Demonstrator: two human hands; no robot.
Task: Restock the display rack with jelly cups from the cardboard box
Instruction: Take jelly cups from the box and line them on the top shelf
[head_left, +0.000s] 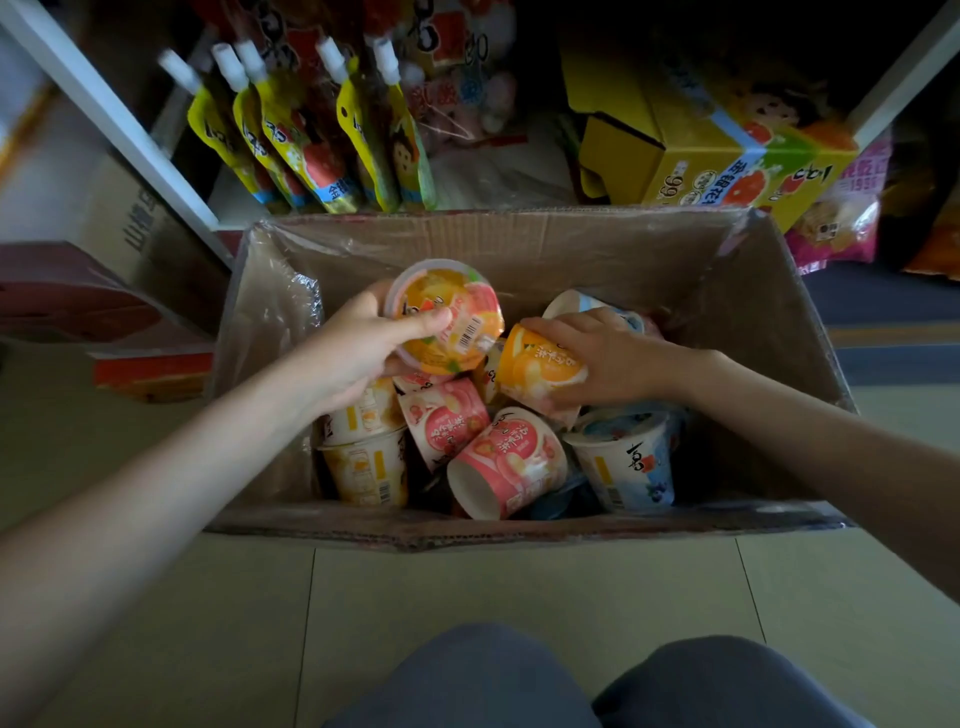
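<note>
An open cardboard box (571, 244) stands on the floor before me, holding several jelly cups in orange, pink and blue. My left hand (353, 353) grips an orange fruit jelly cup (447, 317) with a clear lid, lifted above the pile. My right hand (608, 353) lies closed over an orange jelly cup (540, 369) that rests on its side among the others. A pink cup (506, 462) and a blue cup (628, 462) lie near the box's front. The display rack's low shelf (498, 176) is just behind the box.
Yellow spouted drink pouches (306, 135) lean on the shelf at the left. A yellow carton (711, 156) sits at the right, snack bags (841, 218) beyond it. Other cardboard boxes (130, 234) stand left of the white rack post (119, 114). My knees (571, 686) are at the bottom.
</note>
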